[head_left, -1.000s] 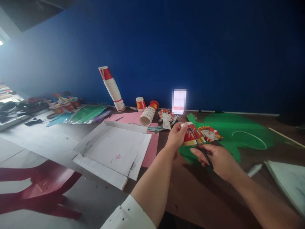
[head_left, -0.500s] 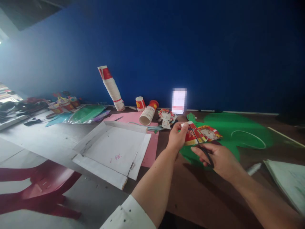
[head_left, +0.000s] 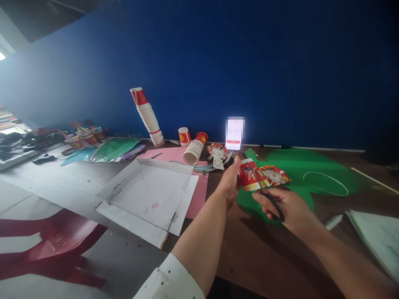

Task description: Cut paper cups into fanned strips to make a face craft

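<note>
My left hand (head_left: 230, 181) is closed on the left edge of a red paper cup (head_left: 248, 176) printed with gold, its thumb raised and its fingers mostly behind the cup. From the right, my right hand (head_left: 279, 204) grips the dark handles of a pair of scissors (head_left: 270, 200). The blades lie across the cup, pointing up and to the left. Just right of the cup is a cut red and yellow paper piece with a fringed edge (head_left: 276, 175), over green paper (head_left: 289, 160).
A white open tray (head_left: 156, 195) lies left of my forearm on pink paper (head_left: 201, 195). Behind stand a leaning cup stack (head_left: 149, 118), a lying stack (head_left: 193, 150), a fringed paper figure (head_left: 218, 154) and a lit phone (head_left: 233, 135). A red chair (head_left: 59, 238) is at lower left.
The thumb of my left hand has lifted off the cup's front, and more of the cup's left side shows. The view has shifted slightly.
</note>
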Available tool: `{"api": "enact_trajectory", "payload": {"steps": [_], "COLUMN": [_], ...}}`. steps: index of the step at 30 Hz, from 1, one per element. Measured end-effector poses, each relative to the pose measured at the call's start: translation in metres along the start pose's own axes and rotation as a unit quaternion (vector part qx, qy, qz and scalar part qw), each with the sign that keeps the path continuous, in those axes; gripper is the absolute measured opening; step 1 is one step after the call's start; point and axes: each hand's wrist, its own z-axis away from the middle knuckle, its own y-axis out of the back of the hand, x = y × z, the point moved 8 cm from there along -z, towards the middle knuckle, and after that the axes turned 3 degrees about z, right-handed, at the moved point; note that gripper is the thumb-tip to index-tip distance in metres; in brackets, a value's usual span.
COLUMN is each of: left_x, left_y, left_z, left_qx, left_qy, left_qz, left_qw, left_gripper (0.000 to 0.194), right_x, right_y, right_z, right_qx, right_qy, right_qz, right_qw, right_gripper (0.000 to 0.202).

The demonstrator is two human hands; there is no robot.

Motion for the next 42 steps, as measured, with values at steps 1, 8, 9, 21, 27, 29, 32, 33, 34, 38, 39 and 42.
{"api": "enact_trajectory", "payload": {"steps": [1, 8, 9, 21, 27, 29, 32, 33, 34, 38, 39, 42], "left_x": [-0.004, -0.010, -0.011, -0.009, 0.001, 0.005, 0.008, 0.009, 0.009, 0.009, 0.009, 0.009], "left_y": [-0.006, -0.017, -0.016, -0.008, 0.007, 0.010, 0.011, 0.010, 0.008, 0.007, 0.006, 0.005], "left_z": [0.003, 0.009, 0.008, 0.003, -0.004, -0.007, -0.009, -0.009, -0.009, -0.008, -0.008, -0.007], "left_qx": [-0.033, -0.072, -0.067, -0.024, 0.019, 0.032, 0.030, 0.024, 0.017, 0.012, 0.012, 0.009], "left_qy": [0.034, 0.117, 0.119, 0.101, 0.083, 0.070, 0.057, 0.056, 0.058, 0.054, 0.054, 0.059], "left_qz": [0.032, 0.116, 0.120, 0.129, 0.155, 0.171, 0.183, 0.185, 0.185, 0.180, 0.178, 0.171], "left_qw": [0.998, 0.984, 0.983, 0.986, 0.984, 0.982, 0.981, 0.981, 0.981, 0.982, 0.983, 0.984], "left_gripper": [0.062, 0.056, 0.056, 0.048, 0.044, 0.043, 0.043, 0.044, 0.045, 0.047, 0.047, 0.046], "right_x": [-0.001, 0.005, 0.007, -0.008, -0.008, -0.011, -0.013, -0.013, -0.013, -0.010, -0.008, -0.005], "right_y": [0.000, -0.004, -0.005, -0.009, -0.017, -0.018, -0.019, -0.019, -0.018, -0.015, -0.015, -0.016], "right_z": [0.001, -0.002, -0.003, 0.001, 0.006, 0.008, 0.009, 0.009, 0.009, 0.008, 0.007, 0.007], "right_qx": [-0.002, -0.019, -0.020, -0.050, -0.068, -0.062, -0.062, -0.062, -0.059, -0.045, -0.047, -0.052], "right_qy": [-0.001, 0.004, 0.003, 0.040, 0.027, 0.030, 0.046, 0.054, 0.062, 0.062, 0.054, 0.038], "right_qz": [-0.007, -0.044, -0.047, -0.022, -0.011, 0.020, 0.088, 0.107, 0.122, 0.137, 0.132, 0.128], "right_qw": [1.000, 0.999, 0.999, 0.998, 0.997, 0.997, 0.993, 0.991, 0.989, 0.988, 0.989, 0.990], "right_gripper": [0.043, 0.037, 0.036, 0.038, 0.045, 0.043, 0.038, 0.036, 0.034, 0.029, 0.029, 0.029]}}
